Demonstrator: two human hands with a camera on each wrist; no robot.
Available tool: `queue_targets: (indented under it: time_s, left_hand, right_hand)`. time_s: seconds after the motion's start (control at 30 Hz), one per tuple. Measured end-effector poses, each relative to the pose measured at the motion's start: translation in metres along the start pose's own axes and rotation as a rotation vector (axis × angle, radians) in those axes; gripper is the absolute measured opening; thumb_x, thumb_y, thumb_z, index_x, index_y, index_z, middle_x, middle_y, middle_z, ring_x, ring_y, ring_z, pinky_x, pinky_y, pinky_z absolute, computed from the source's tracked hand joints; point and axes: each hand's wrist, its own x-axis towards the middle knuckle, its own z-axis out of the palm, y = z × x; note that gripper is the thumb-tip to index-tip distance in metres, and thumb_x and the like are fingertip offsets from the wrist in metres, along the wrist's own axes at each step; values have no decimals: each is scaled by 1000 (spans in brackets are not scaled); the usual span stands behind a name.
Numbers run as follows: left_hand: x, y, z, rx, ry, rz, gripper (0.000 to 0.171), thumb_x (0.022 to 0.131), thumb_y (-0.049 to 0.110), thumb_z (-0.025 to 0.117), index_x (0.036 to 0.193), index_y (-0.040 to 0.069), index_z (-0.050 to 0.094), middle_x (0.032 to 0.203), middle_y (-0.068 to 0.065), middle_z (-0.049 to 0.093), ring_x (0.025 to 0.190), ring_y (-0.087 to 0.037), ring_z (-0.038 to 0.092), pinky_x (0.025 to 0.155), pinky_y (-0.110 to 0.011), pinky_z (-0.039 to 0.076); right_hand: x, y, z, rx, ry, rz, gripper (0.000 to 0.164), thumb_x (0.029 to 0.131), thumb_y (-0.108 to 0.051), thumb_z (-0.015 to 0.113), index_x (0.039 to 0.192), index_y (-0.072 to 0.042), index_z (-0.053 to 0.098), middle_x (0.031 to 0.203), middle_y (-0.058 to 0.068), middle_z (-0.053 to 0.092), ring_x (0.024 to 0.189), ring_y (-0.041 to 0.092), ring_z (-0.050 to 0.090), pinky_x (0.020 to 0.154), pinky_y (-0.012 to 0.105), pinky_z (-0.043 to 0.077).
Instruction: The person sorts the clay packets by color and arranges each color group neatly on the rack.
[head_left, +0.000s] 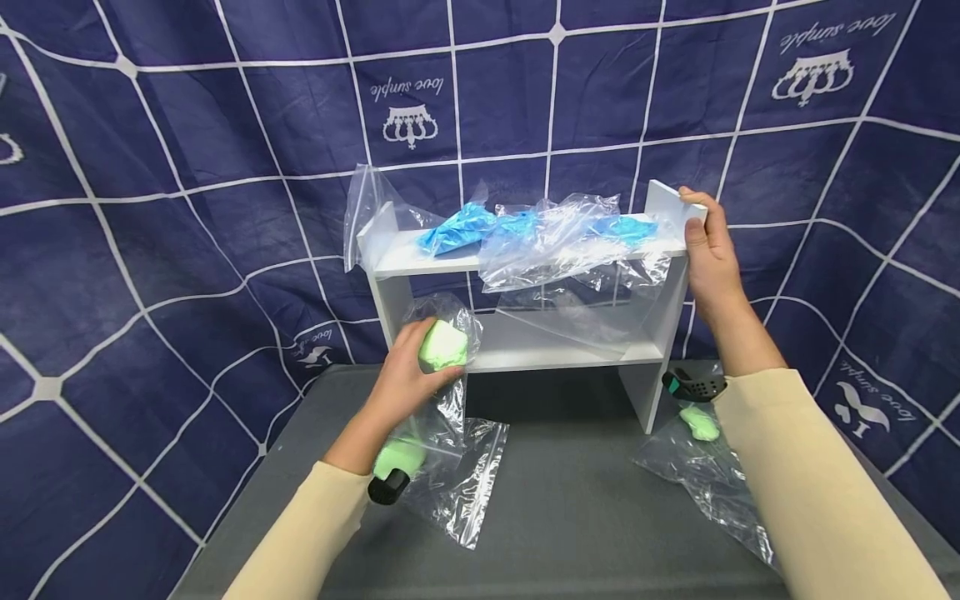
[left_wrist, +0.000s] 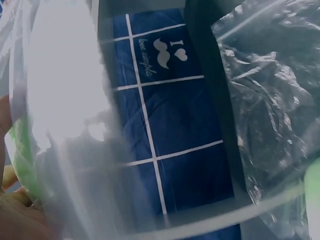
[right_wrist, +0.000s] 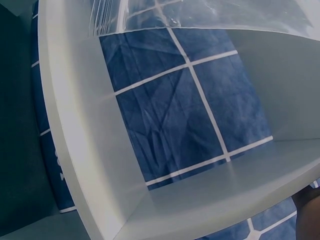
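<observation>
My left hand grips a pale green lump inside a clear plastic bag, in front of the white shelf's left side. The bag hangs across the left wrist view and blurs much of it. At the upper right corner of the white two-tier shelf, my right hand holds the raised side panel, thumb in front and fingers over the edge. Blue crumpled pieces in clear bags lie along the top board. One clear bag droops over the lower opening.
On the dark grey table, a second green lump in a zip bag lies under my left wrist. Another green lump in a bag lies by my right forearm. A navy curtain with white lines hangs behind the shelf.
</observation>
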Motion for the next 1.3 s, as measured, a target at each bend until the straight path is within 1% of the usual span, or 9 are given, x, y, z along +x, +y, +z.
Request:
queue_targets:
  time_s: [0.13,0.27,0.4,0.53,0.63,0.8,1.03,1.13,1.3]
  left_hand:
    - [14,0,7,20,-20,-61,88,79,35,85,149,4,41,139,-22,50,124,-41,54,104,-56,46]
    - [27,0,13,27,-28,-119,89,80,37,84,150,6,40,141,-24,49,127,-42,51,107,-56,43]
    - [36,-3,18,8,-17,-144,89,79,34,85,150,3,40,144,-25,49,130,-41,50,109,-54,42]
    - [41,-7,23,-10,-3,-165,89,78,31,86,149,1,40,144,-26,49,129,-41,51,109,-53,42]
    - [42,-9,24,-16,-3,-186,90,79,31,85,151,4,39,148,-24,47,134,-41,48,113,-52,40]
    - [41,-9,23,-32,-8,-190,90,80,32,84,152,6,37,153,-19,42,142,-38,41,118,-50,34]
    - [37,-7,21,-48,3,-178,88,81,32,84,152,7,38,153,-20,42,141,-39,41,118,-51,35]
    - [34,-6,21,-52,5,-165,85,82,32,83,152,9,39,152,-20,43,140,-39,42,117,-53,36]
    - [23,-4,17,-52,29,-112,78,82,29,83,148,9,45,148,-19,48,137,-39,46,113,-55,38]
  right_hand:
    - [-1,0,0,-15,-1,6,34,105,-22,39,136,-15,49,162,8,31,146,11,29,112,15,24]
    - [-1,-1,0,-33,-6,7,35,105,-25,41,138,-16,48,163,6,30,147,12,28,112,15,23]
    - [0,0,0,-25,-7,4,34,105,-25,41,137,-17,49,163,7,29,147,12,28,112,15,23]
    - [0,0,0,0,-10,-1,34,105,-23,41,136,-16,49,163,8,29,148,12,27,113,16,23]
    - [-1,0,1,-4,-16,0,34,105,-24,40,137,-16,48,163,8,28,148,12,26,114,16,23]
    - [-2,-2,1,-10,-15,-5,34,105,-25,41,137,-17,49,163,7,29,148,12,26,114,16,22]
    - [-2,-3,1,0,-10,-14,33,105,-25,41,135,-18,50,162,7,31,147,12,28,113,15,23]
    - [-2,-3,1,6,-2,-14,33,105,-25,41,136,-17,50,161,7,32,146,12,29,112,15,24]
    - [-2,-2,2,18,-3,-14,34,104,-26,41,136,-17,50,161,6,33,146,11,29,113,15,24]
